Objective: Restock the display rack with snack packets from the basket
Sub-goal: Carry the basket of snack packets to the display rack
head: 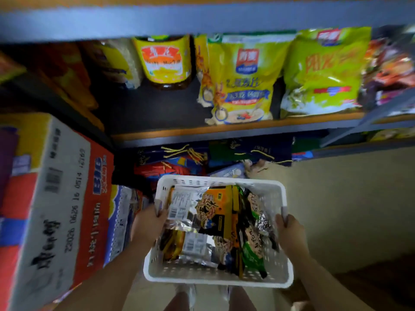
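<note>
Basket up in front of the display rack, my left hand curled over its left rim, my right hand over its right rim, so I'm at the carrying step with nothing shelved yet. Snack packets lie heaped inside, long sides mostly running from me toward the rack. Next, I reckon, one hand must let go to pick a packet.

The large white, red and yellow cardboard carton at the left carries a blue "BIG" logo on its red side and a printed code reading roughly "0626 16 0514" on its white face. Other packaging print is too blurred to read.
</note>
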Demonstrator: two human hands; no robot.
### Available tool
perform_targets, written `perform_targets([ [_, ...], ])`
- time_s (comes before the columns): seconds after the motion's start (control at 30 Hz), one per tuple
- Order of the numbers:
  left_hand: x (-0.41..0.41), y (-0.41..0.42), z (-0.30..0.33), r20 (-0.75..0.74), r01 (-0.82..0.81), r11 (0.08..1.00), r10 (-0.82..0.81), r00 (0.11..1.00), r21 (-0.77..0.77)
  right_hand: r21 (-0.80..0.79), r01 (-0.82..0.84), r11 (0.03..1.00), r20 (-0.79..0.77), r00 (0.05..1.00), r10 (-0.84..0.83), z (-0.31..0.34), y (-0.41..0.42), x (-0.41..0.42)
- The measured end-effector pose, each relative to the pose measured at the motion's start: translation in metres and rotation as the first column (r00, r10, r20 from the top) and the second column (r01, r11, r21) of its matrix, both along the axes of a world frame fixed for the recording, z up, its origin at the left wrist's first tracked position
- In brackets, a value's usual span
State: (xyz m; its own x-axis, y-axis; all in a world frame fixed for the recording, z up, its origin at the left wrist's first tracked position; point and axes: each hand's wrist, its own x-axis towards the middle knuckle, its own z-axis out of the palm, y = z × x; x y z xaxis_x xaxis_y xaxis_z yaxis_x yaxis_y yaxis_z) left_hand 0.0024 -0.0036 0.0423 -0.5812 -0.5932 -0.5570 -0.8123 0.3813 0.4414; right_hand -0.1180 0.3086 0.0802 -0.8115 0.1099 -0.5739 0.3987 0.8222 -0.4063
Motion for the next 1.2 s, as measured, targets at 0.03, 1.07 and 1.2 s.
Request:
perform_targets([
  [0.03,-0.007,0.008,0.023,-0.016,0.053,0.999,-0.053,0.998,0.002,0.016,0.046,0.999,0.018,0.999,-0.047,0.022,0.013,0.008],
  [1.07,-0.576,0.689,0.188,-0.101,0.946,0.295,-0.954,0.284,-0.135,0.023,0.877,0.480,-0.029,0.481,-0.876,0.160,0.616,-0.205],
  [1.2,-0.657,0.782,0.198,-0.103,0.975,0.219,-0.971,0.214,-0.039,0.010,0.923,0.384,0.012,0.384,-0.923,0.171,0.686,-0.272],
])
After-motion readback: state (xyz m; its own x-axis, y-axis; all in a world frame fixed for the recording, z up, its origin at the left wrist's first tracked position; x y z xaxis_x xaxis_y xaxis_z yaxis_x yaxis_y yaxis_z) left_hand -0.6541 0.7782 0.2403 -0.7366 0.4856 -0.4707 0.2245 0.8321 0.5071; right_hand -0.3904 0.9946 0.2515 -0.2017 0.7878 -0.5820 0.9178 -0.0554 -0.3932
